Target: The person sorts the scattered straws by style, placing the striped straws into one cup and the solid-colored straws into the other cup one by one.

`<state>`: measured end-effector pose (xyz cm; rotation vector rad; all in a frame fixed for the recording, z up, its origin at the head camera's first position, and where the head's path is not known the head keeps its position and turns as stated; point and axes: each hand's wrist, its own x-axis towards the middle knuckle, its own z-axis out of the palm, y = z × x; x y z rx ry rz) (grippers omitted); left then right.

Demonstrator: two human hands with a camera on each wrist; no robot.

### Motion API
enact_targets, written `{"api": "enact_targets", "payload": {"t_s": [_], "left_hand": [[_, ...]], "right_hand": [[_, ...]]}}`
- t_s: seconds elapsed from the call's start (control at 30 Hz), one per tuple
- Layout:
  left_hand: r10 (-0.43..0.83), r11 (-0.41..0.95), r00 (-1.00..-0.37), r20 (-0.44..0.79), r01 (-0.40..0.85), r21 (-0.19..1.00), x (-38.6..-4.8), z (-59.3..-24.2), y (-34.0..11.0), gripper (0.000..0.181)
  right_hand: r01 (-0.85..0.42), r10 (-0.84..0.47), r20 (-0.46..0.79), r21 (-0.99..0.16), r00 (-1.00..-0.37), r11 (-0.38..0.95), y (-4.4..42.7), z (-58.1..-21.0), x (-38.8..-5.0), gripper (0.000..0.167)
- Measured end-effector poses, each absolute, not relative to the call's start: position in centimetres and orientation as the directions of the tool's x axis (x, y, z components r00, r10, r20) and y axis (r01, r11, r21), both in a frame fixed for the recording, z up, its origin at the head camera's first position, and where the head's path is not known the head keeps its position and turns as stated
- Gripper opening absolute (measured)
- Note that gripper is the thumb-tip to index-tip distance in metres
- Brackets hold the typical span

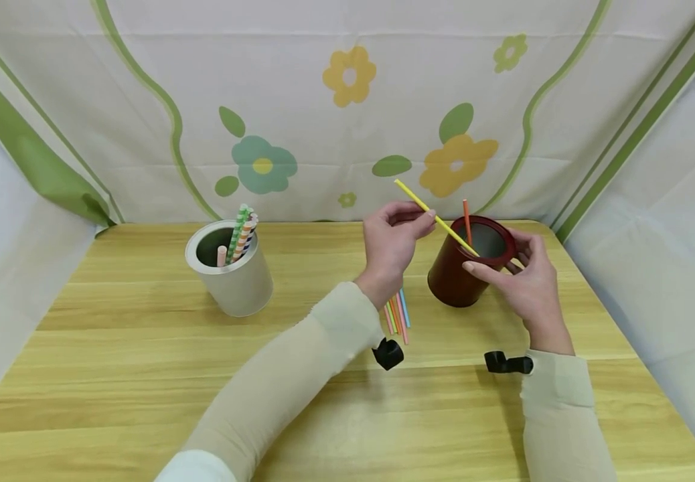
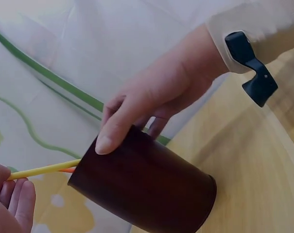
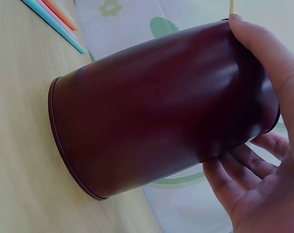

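In the head view the left hand (image 1: 390, 248) pinches a yellow straw (image 1: 426, 209) whose lower end is inside the mouth of a dark red can (image 1: 458, 271). An orange-red straw (image 1: 467, 221) stands in that can. The right hand (image 1: 528, 281) holds the can's rim from the right, thumb at the front. The left wrist view shows the left hand (image 2: 8, 201) on the yellow straw (image 2: 44, 170) and the right hand (image 2: 151, 92) on the can (image 2: 147, 179). In the right wrist view the right hand's (image 3: 268, 170) fingers lie along the can (image 3: 151, 111).
A white can (image 1: 239, 288) with green-striped, orange-striped and other straws (image 1: 241, 234) stands on the left of the wooden table (image 1: 142, 348). Several coloured straws (image 1: 400, 314) lie on the table beside the left wrist. A flowered cloth (image 1: 323, 134) hangs behind.
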<state>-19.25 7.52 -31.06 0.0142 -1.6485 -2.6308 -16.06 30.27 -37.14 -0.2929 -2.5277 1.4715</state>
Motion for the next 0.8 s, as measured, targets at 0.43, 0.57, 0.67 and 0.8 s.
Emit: {"api": "enact_targets", "payload": {"t_s": [0.43,0.57,0.67,0.8], "left_hand": [[-0.021,-0.194,-0.999,0.031,0.034,0.980,-19.2,-32.2,10.1,0.009],[-0.023,-0.136,-1.000,0.020,0.023,0.990,-19.0,-32.5,10.7,0.006],[-0.023,-0.100,-1.000,0.016,0.018,0.995,-19.0,-32.5,10.7,0.006],[-0.020,-0.089,-1.000,0.022,0.023,0.996,-19.0,-32.5,10.7,0.008]], "right_hand": [[0.065,0.271,0.076,-0.877,-0.960,0.477,30.1,-36.9,-15.8,0.094],[0.069,0.271,0.071,-0.879,-0.960,0.473,30.0,-37.0,-15.8,0.096],[0.070,0.272,0.069,-0.880,-0.960,0.470,29.9,-36.9,-15.8,0.096],[0.069,0.271,0.071,-0.879,-0.960,0.472,29.9,-36.9,-15.7,0.097]]}}
